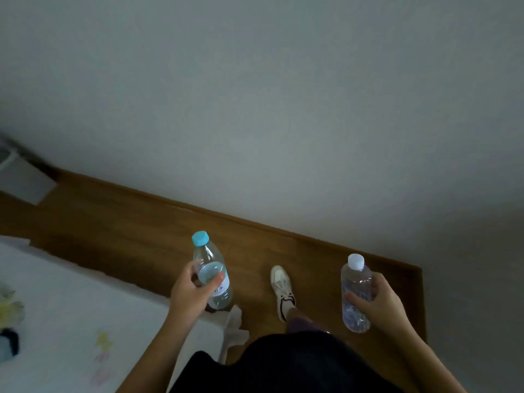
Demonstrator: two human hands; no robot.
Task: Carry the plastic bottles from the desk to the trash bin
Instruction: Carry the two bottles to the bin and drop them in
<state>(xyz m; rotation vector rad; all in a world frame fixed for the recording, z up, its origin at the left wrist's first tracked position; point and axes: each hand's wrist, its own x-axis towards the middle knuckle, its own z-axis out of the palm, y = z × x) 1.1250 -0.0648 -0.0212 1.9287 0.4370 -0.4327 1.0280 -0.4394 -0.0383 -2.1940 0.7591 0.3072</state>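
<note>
Carrying both now — left hand point(190, 293) wrapped around the blue-capped bottle point(211, 275), right hand point(381, 303) around the white-capped bottle point(355, 293) — mid-frame, walking; no trash bin visible yet.

The left hand point(192, 293) grips a clear plastic bottle with a blue cap point(211, 270) around its middle, the cap pointing up and away. The right hand point(380, 300) grips a second clear bottle with a white cap point(355, 293) the same way. Both bottles are held above a brown wooden floor point(127, 222) that meets a pale wall point(255, 95). Between the hands, a white shoe point(282, 290) steps on the floor. A white bed point(71, 321) fills the lower left corner, with a crumpled white cloth point(234, 327) at its edge.
</note>
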